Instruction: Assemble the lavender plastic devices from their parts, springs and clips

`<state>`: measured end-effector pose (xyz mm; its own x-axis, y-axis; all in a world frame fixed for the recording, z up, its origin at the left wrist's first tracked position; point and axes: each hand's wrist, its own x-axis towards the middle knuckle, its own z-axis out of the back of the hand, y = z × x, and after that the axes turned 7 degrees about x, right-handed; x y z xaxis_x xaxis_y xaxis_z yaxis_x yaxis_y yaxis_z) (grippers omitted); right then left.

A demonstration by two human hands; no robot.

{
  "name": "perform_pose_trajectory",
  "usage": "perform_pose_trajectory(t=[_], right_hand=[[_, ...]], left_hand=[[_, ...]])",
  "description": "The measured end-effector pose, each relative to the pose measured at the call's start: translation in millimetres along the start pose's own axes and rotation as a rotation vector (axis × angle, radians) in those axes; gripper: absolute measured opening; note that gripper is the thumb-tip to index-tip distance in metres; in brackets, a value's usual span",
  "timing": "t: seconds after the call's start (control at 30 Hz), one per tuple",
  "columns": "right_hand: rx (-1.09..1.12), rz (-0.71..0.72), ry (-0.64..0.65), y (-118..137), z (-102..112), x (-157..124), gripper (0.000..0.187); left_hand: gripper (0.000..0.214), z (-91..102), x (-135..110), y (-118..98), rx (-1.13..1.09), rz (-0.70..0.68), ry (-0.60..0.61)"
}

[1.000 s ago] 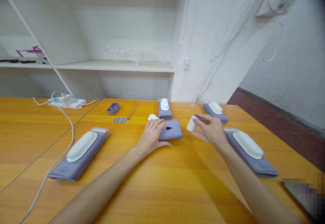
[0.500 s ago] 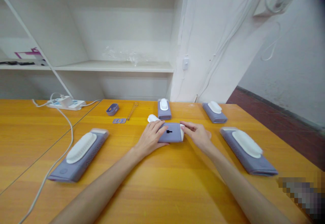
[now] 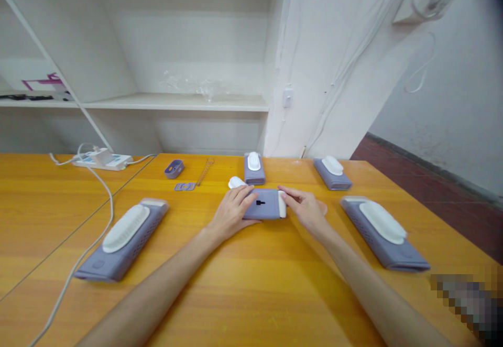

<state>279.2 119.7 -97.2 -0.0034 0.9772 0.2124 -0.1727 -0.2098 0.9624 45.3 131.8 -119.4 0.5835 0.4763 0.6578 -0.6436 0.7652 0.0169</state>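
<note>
A flat purple-grey case (image 3: 270, 212) with a black mark on its upper face lies on the table in front of me. My left hand (image 3: 232, 206) wraps round its left end, thumb on top. At the opposite end, the fingertips of my right hand (image 3: 308, 212) pinch the white end piece (image 3: 282, 205), part of which shows beyond the purple shell. A white rounded piece (image 3: 237, 182) sticks out just behind my left fingers. Something pale and round (image 3: 323, 207) is partly hidden by my right hand.
Similar purple-grey units with white oval pads stand at left (image 3: 121, 242), right (image 3: 387, 237), back middle (image 3: 254, 174) and back right (image 3: 332, 174). A purple ring-shaped part (image 3: 174, 169), a flat purple plate (image 3: 184, 186), a spring (image 3: 205, 172) and a power strip (image 3: 104, 160) lie at the back left.
The white end piece shows slightly more beyond the purple case's right end. Both hands keep nearly the same place and grip.
</note>
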Motion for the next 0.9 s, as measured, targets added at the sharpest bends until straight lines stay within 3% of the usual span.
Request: perform_pose_trajectory(t=[0.17, 0.27, 0.37, 0.67, 0.9], right_hand=[[-0.047, 0.039, 0.085, 3.8, 0.9, -6.4, 0.043], [-0.071, 0.048, 0.203, 5.9, 0.4, -12.2, 0.071], [-0.157, 0.067, 0.214, 4.6, -1.5, -15.2, 0.091], [-0.309, 0.198, 0.164, -4.9, -5.7, -17.2, 0.079], [-0.328, 0.401, 0.049, 12.6, -22.1, -32.1, 0.066]], left_hand=[[0.075, -0.7, 0.0, -0.3, -0.019, 0.048, -0.007], [0.073, -0.7, 0.2, -0.2, -0.003, 0.058, -0.026], [0.07, -1.0, -0.4, 0.2, 0.024, 0.047, -0.049], [0.069, -2.6, -3.0, -1.5, 0.064, 0.059, -0.067], [0.066, -0.9, -1.7, 0.9, 0.098, 0.131, -0.139]])
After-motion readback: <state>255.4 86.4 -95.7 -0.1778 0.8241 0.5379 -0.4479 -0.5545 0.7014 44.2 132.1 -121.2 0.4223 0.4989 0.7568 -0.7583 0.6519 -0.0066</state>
